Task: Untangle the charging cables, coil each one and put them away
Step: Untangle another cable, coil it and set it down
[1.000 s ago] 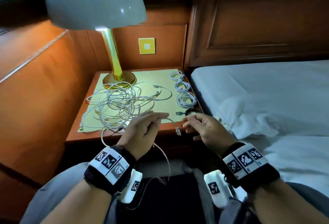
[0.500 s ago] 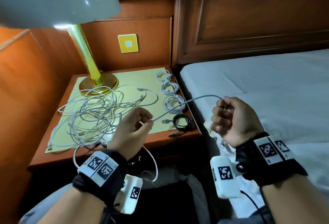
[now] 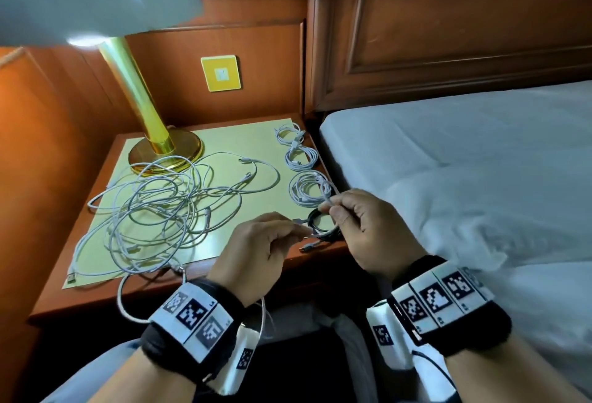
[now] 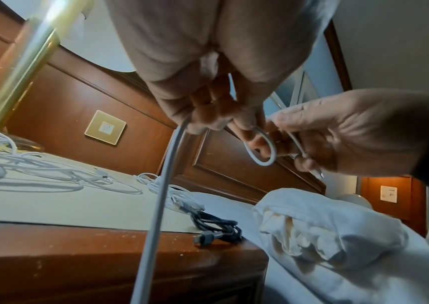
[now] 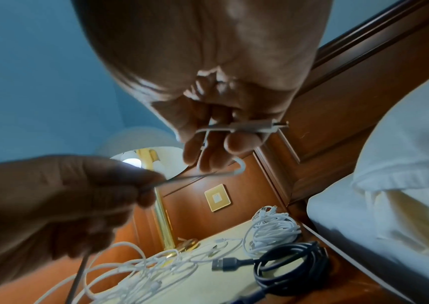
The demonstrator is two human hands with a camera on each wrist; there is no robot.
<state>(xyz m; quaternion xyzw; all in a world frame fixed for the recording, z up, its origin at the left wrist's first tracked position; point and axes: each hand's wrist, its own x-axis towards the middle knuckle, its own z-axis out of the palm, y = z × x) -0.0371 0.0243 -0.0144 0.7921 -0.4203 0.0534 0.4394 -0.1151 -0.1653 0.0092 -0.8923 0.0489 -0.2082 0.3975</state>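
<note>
Both hands, left (image 3: pixel 256 249) and right (image 3: pixel 362 226), pinch a white cable (image 4: pixel 261 148) looped between them, its plug pointing toward the bed (image 3: pixel 464 146).

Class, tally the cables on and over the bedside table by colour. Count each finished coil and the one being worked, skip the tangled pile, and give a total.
White coils: 3
Black coil: 1
White cable pinched by left hand and right hand: 1
Total: 5
</note>
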